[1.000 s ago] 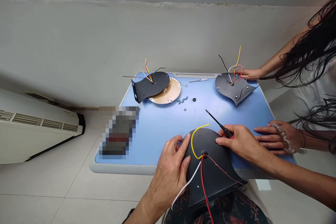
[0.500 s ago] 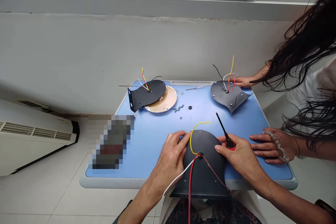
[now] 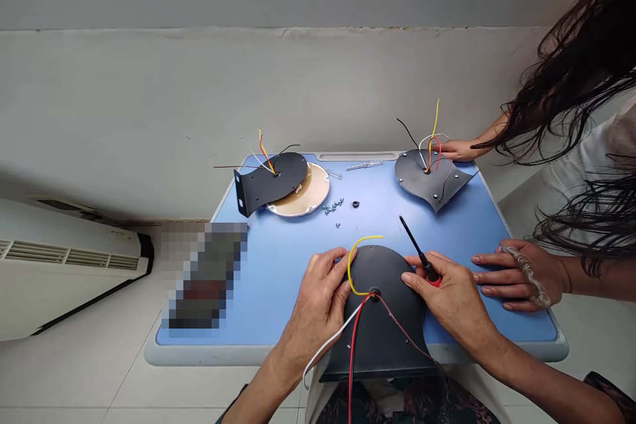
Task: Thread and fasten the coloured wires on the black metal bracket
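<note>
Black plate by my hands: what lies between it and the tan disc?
Head view: loose screws on the blue table, between black plate and tan disc.

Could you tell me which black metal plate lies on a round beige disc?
The far-left black metal plate, overlapping the round beige disc; no disc shows under the others.

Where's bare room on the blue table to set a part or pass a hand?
Free: blue table between the blurred item and left hand; also between the dark heart-shaped metal plate and the other person's scrunchie-wrist hand. Crowded: near edge, where left and right hand rest on the black domed plate, red-handled screwdriver gripped; far-left black bracket plate, beige disc, loose screws.
</note>
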The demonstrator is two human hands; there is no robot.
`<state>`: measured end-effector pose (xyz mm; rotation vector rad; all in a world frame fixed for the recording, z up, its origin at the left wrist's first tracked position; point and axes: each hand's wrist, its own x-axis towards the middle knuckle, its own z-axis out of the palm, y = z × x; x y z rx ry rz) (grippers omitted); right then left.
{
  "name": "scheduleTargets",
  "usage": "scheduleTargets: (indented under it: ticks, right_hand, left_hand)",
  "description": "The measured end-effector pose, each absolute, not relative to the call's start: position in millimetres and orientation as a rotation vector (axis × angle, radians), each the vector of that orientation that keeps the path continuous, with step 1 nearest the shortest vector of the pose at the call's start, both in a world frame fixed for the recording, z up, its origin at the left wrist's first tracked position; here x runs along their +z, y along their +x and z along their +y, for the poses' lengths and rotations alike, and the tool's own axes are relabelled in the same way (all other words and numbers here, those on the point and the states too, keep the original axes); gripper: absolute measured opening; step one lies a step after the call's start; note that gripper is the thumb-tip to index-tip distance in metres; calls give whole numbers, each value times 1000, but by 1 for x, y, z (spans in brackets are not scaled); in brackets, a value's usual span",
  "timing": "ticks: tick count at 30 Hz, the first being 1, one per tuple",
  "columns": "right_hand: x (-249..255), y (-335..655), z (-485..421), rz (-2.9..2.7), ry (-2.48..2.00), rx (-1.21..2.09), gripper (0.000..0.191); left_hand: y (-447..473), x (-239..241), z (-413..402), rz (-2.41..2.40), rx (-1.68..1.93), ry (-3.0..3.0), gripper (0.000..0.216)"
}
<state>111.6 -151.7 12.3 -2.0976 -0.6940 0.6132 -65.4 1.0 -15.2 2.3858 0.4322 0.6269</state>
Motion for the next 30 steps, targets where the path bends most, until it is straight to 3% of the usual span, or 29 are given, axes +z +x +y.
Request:
scheduleTargets:
  ticks: [9,30]
  right_hand:
    - [11,114,-158,-708,-2096,659,24]
    - [17,111,-165,-601,-2112,719,39]
  left_hand:
    - [-63,-11,-2,431,596,2389,45]
    - [-62,-13,-6,427,648,2413,52]
